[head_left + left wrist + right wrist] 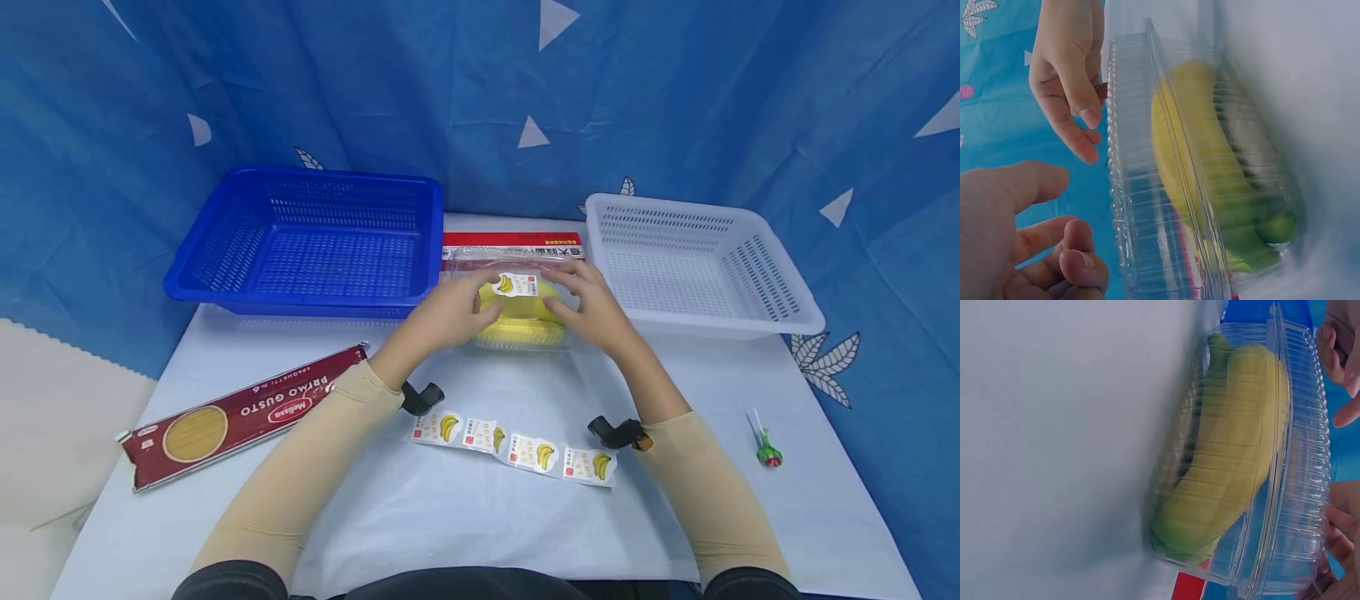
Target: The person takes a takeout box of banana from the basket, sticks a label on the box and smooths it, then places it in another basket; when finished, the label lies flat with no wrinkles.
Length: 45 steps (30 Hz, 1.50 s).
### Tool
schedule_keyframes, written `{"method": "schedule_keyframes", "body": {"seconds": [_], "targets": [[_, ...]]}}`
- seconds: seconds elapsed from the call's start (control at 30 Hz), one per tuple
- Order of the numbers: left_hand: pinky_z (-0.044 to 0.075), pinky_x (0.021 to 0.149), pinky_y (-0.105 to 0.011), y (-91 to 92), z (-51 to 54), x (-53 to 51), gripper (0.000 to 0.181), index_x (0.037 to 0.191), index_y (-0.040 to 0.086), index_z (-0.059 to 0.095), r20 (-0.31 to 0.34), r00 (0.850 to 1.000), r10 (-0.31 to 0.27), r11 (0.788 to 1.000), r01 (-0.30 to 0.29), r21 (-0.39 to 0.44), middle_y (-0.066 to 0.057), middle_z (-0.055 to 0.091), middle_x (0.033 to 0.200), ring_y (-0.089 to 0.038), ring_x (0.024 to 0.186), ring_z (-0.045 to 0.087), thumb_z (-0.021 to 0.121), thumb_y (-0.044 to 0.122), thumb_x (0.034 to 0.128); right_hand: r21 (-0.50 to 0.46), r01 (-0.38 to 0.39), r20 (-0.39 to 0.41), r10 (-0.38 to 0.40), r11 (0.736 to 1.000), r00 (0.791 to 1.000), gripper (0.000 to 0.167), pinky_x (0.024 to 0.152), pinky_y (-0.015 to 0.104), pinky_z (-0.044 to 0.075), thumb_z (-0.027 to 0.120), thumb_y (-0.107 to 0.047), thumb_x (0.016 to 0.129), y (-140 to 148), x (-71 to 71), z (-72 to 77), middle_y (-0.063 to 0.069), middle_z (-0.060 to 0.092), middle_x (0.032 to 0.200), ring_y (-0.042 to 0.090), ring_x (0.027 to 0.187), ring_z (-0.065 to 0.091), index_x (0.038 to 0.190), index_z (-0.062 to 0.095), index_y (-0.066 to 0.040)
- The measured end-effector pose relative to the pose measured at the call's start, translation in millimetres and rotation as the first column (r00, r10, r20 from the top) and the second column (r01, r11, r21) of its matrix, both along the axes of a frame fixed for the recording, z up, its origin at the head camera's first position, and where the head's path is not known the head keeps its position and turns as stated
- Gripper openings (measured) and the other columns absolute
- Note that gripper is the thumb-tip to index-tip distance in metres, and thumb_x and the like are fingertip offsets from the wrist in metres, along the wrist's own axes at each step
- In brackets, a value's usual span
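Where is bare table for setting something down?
Between the white basket and lollipop; between the sticker strip and the near edge of the table. Crowded: beside the blue basket, where left hand and right hand flank the clear box.

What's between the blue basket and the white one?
In the head view: a clear banana container, left hand and right hand over it, with a red package behind.

Wrist close-ups (shared container (1136,150))
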<state>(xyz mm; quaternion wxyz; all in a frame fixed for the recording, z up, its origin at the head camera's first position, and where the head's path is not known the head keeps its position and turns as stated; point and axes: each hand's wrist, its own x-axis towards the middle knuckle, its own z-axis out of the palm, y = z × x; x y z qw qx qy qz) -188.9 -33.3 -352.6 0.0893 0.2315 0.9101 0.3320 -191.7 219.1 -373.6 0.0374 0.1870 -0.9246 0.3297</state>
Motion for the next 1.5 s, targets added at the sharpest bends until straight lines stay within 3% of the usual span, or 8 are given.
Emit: {"method": "schedule_keyframes", "body": {"seconds": [0.27,0.37,0.47,0.67,0.87,1.1,1.33,1.5], "targets": [[0.041,0.047,-0.029,-13.4,-5.3,23.8,0.051,0.147,0.012,0.044,-0.075,0.997,0.014,1.0,-0.013,0.014,-0.004,0.054,0.066,-0.015,0.051,0.045,0.054,0.029,0.1003,-0.039,0.019,-0.101,-0.023,0.999,0.995,0.037,0.089,0.049,0.048,0.066,-0.019,0.094,7,17.6,-6.5,0.009,0.058,0.125,0.026,0.113,0.048,0.13,0.065,-0.008],[0.045,0.051,-0.031,-19.3,-10.1,31.7,0.051,0.148,0.012,0.042,-0.129,0.991,0.02,0.999,-0.024,-0.034,-0.006,0.061,0.077,-0.018,0.054,0.048,0.053,0.029,0.1004,-0.07,0.051,-0.118,-0.059,0.996,0.991,0.037,0.088,0.047,0.046,0.066,-0.017,0.093,9,25.3,-9.3,0.009,0.058,0.124,0.025,0.113,0.047,0.129,0.066,-0.008],[0.045,0.051,-0.032,-24.0,-15.5,38.9,0.053,0.15,0.014,0.04,-0.167,0.985,0.029,0.995,-0.045,-0.09,-0.007,0.062,0.074,-0.019,0.055,0.051,0.053,0.03,0.1008,-0.109,0.089,-0.143,-0.105,0.99,0.984,0.035,0.085,0.043,0.044,0.066,-0.013,0.093,14,32.3,-11.5,0.01,0.058,0.125,0.024,0.112,0.047,0.127,0.066,-0.007],[0.043,0.045,-0.032,-30.9,-24.3,46.6,0.061,0.157,0.021,0.028,-0.138,0.989,0.061,0.989,-0.079,-0.128,-0.007,0.055,0.063,-0.02,0.049,0.052,0.051,0.036,0.1017,-0.215,0.162,-0.261,-0.216,0.963,0.941,0.032,0.084,0.028,0.041,0.067,-0.002,0.089,38,42.9,-9.4,0.016,0.059,0.117,0.021,0.099,0.047,0.12,0.069,-0.003],[0.051,0.059,-0.041,-37.0,-31.6,45.3,0.061,0.158,0.03,0.023,-0.126,0.986,0.11,0.98,-0.128,-0.151,-0.021,0.07,0.091,-0.029,0.074,0.066,0.046,0.042,0.1026,-0.244,0.309,-0.248,-0.368,0.919,0.896,0.034,0.075,0.021,0.039,0.065,-0.005,0.091,74,56.5,-2.8,0.009,0.058,0.103,0.015,0.085,0.044,0.125,0.067,-0.006],[0.054,0.066,-0.047,-38.7,-36.6,40.7,0.062,0.158,0.043,0.011,-0.062,0.99,0.127,0.97,-0.137,-0.202,-0.027,0.07,0.107,-0.037,0.088,0.07,0.037,0.053,0.1027,-0.232,0.58,-0.026,-0.601,0.781,0.799,0.051,0.056,0.018,0.035,0.059,-0.03,0.099,127,73.2,1.1,-0.009,0.049,0.077,0.008,0.064,0.043,0.148,0.046,-0.026],[0.053,0.085,-0.061,-36.7,-44.4,34.7,0.062,0.156,0.05,0.007,-0.021,0.99,0.139,0.976,-0.14,-0.164,-0.028,0.054,0.14,-0.05,0.116,0.061,0.035,0.061,0.1008,-0.156,0.775,0.233,-0.74,0.612,0.631,0.071,0.058,0.015,0.041,0.052,-0.049,0.099,177,81.4,2.5,-0.012,0.052,0.081,0.004,0.07,0.05,0.157,0.012,-0.042],[0.052,0.087,-0.065,-34.4,-46.5,30.8,0.063,0.156,0.05,0.007,-0.007,0.988,0.154,0.979,-0.154,-0.136,-0.026,0.05,0.145,-0.053,0.122,0.056,0.034,0.063,0.1001,-0.119,0.821,0.322,-0.761,0.558,0.563,0.077,0.064,0.012,0.043,0.048,-0.055,0.098,205,86.4,-0.6,-0.017,0.057,0.083,0.003,0.079,0.054,0.155,-0.002,-0.048]]}}
